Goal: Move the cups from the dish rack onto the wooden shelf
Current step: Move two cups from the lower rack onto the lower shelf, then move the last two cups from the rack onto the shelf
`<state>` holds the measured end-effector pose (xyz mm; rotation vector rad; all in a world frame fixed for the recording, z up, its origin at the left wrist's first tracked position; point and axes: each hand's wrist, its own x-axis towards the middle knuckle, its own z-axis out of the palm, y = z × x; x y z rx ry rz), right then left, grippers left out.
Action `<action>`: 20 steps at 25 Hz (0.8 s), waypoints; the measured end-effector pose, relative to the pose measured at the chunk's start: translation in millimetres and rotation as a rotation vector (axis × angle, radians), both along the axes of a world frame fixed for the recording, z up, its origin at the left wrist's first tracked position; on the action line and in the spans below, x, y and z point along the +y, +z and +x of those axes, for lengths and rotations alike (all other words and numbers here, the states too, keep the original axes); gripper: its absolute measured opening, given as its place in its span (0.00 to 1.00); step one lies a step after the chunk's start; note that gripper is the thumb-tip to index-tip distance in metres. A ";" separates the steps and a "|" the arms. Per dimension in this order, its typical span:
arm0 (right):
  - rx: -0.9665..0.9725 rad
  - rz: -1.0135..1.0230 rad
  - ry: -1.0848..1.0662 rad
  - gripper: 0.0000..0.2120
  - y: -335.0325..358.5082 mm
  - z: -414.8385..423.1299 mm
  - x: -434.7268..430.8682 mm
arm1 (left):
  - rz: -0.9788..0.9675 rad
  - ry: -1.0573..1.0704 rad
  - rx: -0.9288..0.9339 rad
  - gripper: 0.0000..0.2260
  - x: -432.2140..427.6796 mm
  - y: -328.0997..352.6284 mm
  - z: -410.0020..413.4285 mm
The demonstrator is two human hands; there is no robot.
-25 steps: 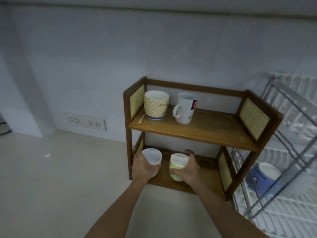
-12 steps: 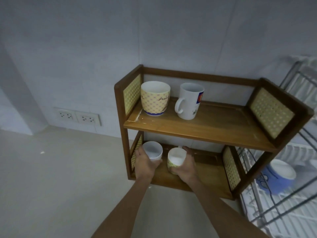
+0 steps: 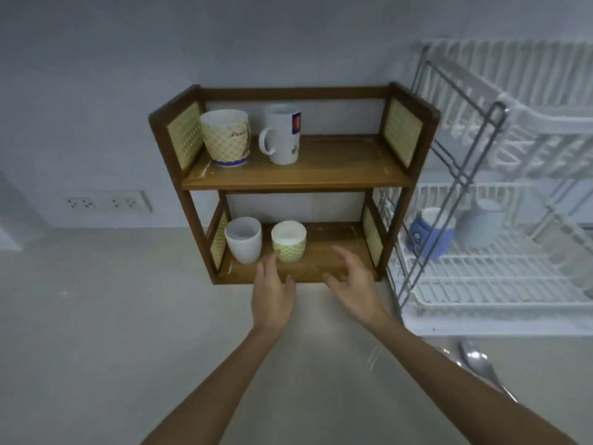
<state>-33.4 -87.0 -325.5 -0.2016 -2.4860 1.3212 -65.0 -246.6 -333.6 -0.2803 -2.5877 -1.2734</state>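
The blue cup and grey cup sit on the dish rack lower tier; likely stiff, breakable ceramic, best gripped around the wall. Left hand and right hand hover empty, fingers spread, at the wooden shelf front edge.

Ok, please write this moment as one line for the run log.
left hand: open, empty | right hand: open, empty | white cup, yellow patterned cup: lower shelf | blue cup: in dish rack
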 end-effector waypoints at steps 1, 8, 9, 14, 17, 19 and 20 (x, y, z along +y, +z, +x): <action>0.068 -0.025 -0.016 0.23 2.6 24.2 10.7 | -0.009 -0.079 0.071 0.20 10.3 0.1 17.3; 0.236 -0.010 -0.241 0.18 26.4 140.6 118.1 | -0.080 -0.677 0.580 0.12 106.8 22.6 92.7; 0.214 -0.021 -0.270 0.18 26.8 148.4 136.4 | -0.087 -0.735 0.603 0.12 124.1 27.2 99.7; 0.135 0.105 -0.336 0.13 31.9 147.5 229.2 | -0.292 -0.801 0.637 0.17 200.0 44.2 103.9; -0.070 0.355 -0.263 0.12 40.5 113.4 278.3 | -0.589 -0.640 0.750 0.19 242.4 55.6 78.4; -0.339 0.765 -0.101 0.21 47.1 83.9 304.3 | -1.045 -0.542 0.704 0.20 268.8 62.5 57.7; -0.417 0.991 -0.022 0.24 50.4 70.2 312.4 | -1.250 -0.528 0.663 0.21 278.3 64.0 47.6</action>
